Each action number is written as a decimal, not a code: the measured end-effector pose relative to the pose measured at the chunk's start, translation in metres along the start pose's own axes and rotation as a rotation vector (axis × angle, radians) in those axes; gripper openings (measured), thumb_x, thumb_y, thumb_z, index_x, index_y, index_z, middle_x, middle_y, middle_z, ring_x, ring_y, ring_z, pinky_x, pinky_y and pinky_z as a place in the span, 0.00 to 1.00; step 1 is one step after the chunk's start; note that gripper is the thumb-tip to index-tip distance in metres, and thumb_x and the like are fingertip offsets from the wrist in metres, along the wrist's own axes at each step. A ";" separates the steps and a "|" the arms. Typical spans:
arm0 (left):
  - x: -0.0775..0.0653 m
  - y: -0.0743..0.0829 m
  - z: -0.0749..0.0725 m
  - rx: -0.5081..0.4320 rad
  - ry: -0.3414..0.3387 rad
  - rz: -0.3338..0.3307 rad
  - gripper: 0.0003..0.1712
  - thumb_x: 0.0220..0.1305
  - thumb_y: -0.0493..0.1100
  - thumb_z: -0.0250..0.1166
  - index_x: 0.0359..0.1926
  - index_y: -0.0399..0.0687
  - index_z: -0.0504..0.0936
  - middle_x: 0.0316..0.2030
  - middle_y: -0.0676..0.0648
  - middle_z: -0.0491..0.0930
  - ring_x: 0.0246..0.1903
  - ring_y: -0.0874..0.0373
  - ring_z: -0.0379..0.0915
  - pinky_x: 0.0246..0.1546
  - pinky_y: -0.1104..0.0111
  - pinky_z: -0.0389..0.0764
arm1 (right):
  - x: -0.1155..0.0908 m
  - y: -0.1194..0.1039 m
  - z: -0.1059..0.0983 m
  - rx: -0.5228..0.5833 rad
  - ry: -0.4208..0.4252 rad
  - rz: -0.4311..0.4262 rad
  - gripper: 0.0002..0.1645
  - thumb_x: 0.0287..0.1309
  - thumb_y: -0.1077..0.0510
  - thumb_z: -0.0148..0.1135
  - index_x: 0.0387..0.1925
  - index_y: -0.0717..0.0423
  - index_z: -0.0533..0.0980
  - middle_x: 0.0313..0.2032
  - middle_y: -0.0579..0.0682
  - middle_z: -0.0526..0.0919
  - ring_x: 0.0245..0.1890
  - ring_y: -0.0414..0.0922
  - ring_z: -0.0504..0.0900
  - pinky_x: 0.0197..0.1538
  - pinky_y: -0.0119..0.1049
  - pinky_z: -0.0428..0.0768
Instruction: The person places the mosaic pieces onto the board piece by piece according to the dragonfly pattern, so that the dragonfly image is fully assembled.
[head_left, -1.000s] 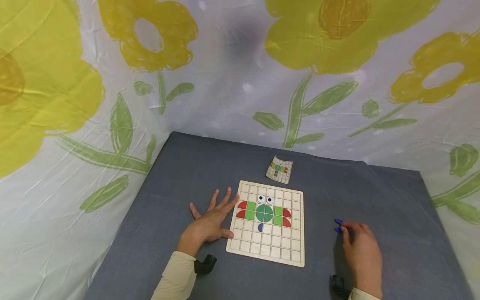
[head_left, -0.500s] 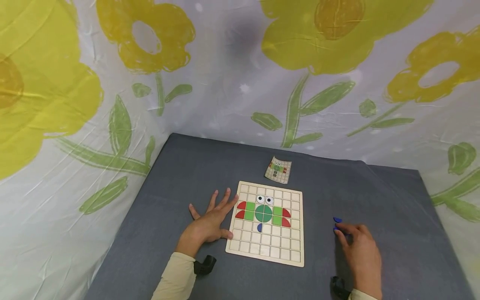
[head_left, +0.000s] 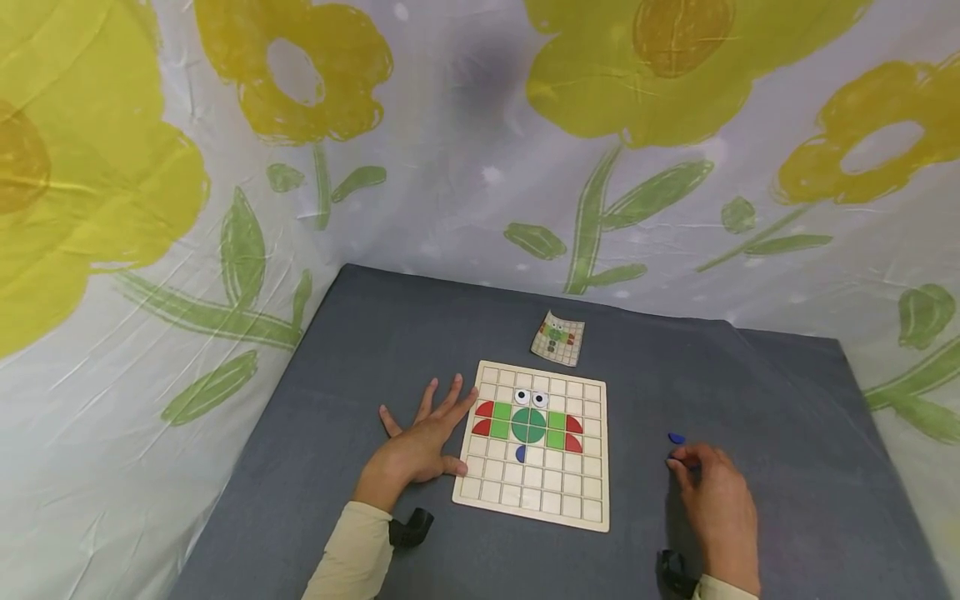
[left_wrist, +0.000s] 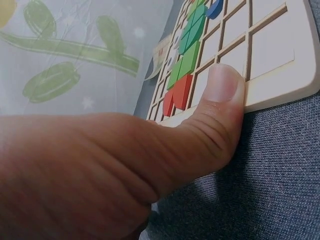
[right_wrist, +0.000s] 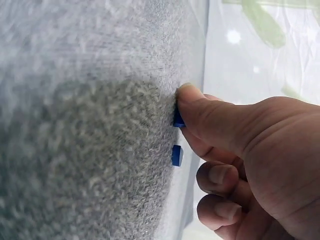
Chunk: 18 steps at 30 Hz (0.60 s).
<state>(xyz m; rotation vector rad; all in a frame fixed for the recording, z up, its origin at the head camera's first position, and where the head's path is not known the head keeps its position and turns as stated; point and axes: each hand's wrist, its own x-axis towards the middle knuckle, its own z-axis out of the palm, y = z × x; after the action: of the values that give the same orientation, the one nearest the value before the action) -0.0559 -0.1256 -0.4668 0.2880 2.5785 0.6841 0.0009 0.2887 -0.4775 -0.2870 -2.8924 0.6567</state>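
My left hand [head_left: 420, 446] lies spread at the left side of a wooden grid board [head_left: 540, 502], its thumb [left_wrist: 222, 95] resting on the rim and a fingertip touching the edge further up. Set into the board are two eye discs [head_left: 530, 398], a green circle of quarter pieces [head_left: 528, 425], light green squares [head_left: 501, 421], red quarter pieces [head_left: 483, 418] and a blue half-circle [head_left: 521, 454]. To the right of the board, my right hand [head_left: 716, 508] pinches a small blue piece [right_wrist: 178, 119] between thumb and forefinger, mostly hidden by the fingertips. Just beyond lies another blue half-circle [head_left: 677, 438].
Behind the board a small, slightly curled picture card [head_left: 558, 339] lies on the dark grey tabletop [head_left: 420, 317]. It shows a similar coloured figure on a grid. A white curtain with yellow flowers [head_left: 465, 208] hangs around the far and side edges.
My right thumb and forefinger have come together on the nearer blue piece, after being beside both pieces a second ago. The left hand and the board stay put.
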 end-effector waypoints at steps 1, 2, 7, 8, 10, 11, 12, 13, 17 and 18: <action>0.000 0.000 0.000 -0.003 0.000 0.000 0.71 0.48 0.49 0.85 0.86 0.69 0.49 0.86 0.55 0.36 0.84 0.45 0.21 0.60 0.18 0.16 | 0.000 0.000 0.000 -0.002 -0.005 0.002 0.08 0.62 0.61 0.77 0.40 0.54 0.84 0.41 0.57 0.87 0.42 0.63 0.86 0.40 0.65 0.80; 0.000 0.000 0.000 -0.006 -0.002 0.001 0.71 0.48 0.49 0.85 0.86 0.69 0.49 0.86 0.55 0.36 0.84 0.45 0.21 0.60 0.18 0.16 | 0.000 -0.001 0.000 -0.004 -0.008 0.004 0.08 0.62 0.61 0.77 0.40 0.54 0.84 0.41 0.57 0.87 0.42 0.63 0.86 0.39 0.65 0.80; -0.001 0.000 -0.001 -0.019 -0.002 0.012 0.70 0.49 0.49 0.84 0.86 0.69 0.50 0.86 0.55 0.36 0.84 0.46 0.20 0.60 0.19 0.15 | -0.001 -0.011 0.002 0.017 0.043 -0.058 0.09 0.60 0.62 0.78 0.40 0.56 0.85 0.40 0.58 0.89 0.43 0.63 0.87 0.41 0.64 0.82; -0.001 0.000 -0.001 -0.021 -0.003 0.013 0.70 0.49 0.49 0.84 0.86 0.69 0.49 0.86 0.55 0.36 0.84 0.46 0.20 0.60 0.19 0.14 | -0.001 -0.014 0.003 0.026 0.059 -0.084 0.09 0.60 0.63 0.78 0.40 0.57 0.85 0.40 0.57 0.89 0.42 0.62 0.88 0.41 0.63 0.82; -0.001 -0.001 -0.001 -0.027 -0.002 0.015 0.70 0.49 0.49 0.84 0.86 0.69 0.49 0.86 0.56 0.36 0.84 0.46 0.20 0.61 0.19 0.14 | 0.000 -0.020 0.006 0.041 0.082 -0.142 0.11 0.58 0.64 0.79 0.42 0.57 0.86 0.39 0.56 0.89 0.38 0.58 0.88 0.40 0.60 0.83; -0.001 -0.001 -0.001 -0.031 -0.001 0.016 0.70 0.49 0.49 0.83 0.86 0.69 0.50 0.86 0.56 0.36 0.84 0.47 0.20 0.61 0.20 0.14 | 0.000 -0.024 0.008 0.046 0.086 -0.168 0.11 0.58 0.64 0.79 0.43 0.57 0.87 0.37 0.55 0.88 0.35 0.56 0.86 0.37 0.57 0.82; -0.002 -0.001 -0.002 -0.032 0.000 0.017 0.70 0.49 0.49 0.83 0.86 0.69 0.50 0.86 0.56 0.36 0.84 0.47 0.20 0.61 0.19 0.14 | 0.001 -0.028 0.009 0.047 0.083 -0.185 0.12 0.58 0.64 0.79 0.43 0.56 0.87 0.35 0.54 0.87 0.31 0.52 0.84 0.34 0.53 0.81; -0.002 -0.001 -0.002 -0.032 0.000 0.018 0.70 0.49 0.49 0.83 0.86 0.69 0.50 0.86 0.56 0.36 0.84 0.46 0.20 0.61 0.19 0.14 | 0.001 -0.033 0.010 0.044 0.076 -0.199 0.12 0.58 0.64 0.79 0.44 0.55 0.88 0.34 0.52 0.86 0.28 0.49 0.80 0.31 0.49 0.78; -0.003 -0.001 -0.002 -0.035 0.002 0.019 0.69 0.50 0.49 0.83 0.86 0.69 0.50 0.86 0.56 0.37 0.84 0.46 0.20 0.60 0.19 0.14 | 0.001 -0.051 0.015 0.070 0.008 -0.212 0.11 0.61 0.62 0.77 0.45 0.51 0.89 0.35 0.49 0.85 0.24 0.41 0.71 0.28 0.39 0.71; -0.003 -0.001 -0.002 -0.034 0.002 0.018 0.69 0.50 0.49 0.83 0.86 0.69 0.50 0.86 0.56 0.37 0.84 0.46 0.20 0.60 0.19 0.14 | 0.000 -0.055 0.016 0.082 -0.016 -0.211 0.10 0.62 0.61 0.76 0.46 0.51 0.89 0.36 0.49 0.86 0.24 0.41 0.70 0.27 0.37 0.71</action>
<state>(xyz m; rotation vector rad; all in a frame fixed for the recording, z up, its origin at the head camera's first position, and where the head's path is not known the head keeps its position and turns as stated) -0.0547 -0.1282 -0.4646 0.2998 2.5662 0.7339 -0.0111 0.2330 -0.4676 0.0338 -2.8472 0.7397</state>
